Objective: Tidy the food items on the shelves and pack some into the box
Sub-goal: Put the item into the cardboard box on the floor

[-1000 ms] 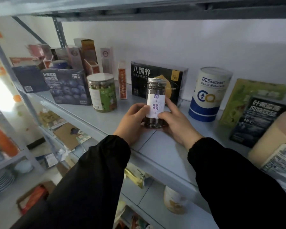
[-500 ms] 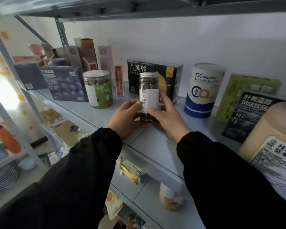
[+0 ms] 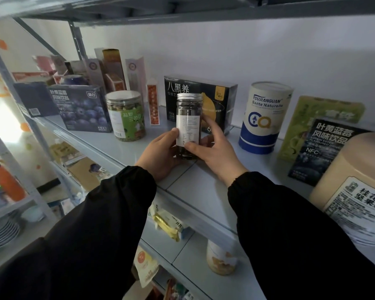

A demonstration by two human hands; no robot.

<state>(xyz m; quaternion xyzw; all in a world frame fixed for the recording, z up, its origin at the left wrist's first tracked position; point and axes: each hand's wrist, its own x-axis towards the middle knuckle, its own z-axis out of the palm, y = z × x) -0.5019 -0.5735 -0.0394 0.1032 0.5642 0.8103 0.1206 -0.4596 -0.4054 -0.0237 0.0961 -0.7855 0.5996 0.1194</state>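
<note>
Upright, the jar (image 3: 188, 124) stands gripped between both hands (image 3: 191, 152) on the shelf (image 3: 204, 191).

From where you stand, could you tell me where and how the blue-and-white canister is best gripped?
Grip the blue-and-white canister around its mid-body from the front: it stands upright, round and straight-sided, backed by the wall, with open shelf before it. It looks wide, so two hands may suit.

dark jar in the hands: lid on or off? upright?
Lid on, upright. The silver cap sits square on top of the dark jar, which stands vertical on the shelf between the left hand and right hand.
</note>
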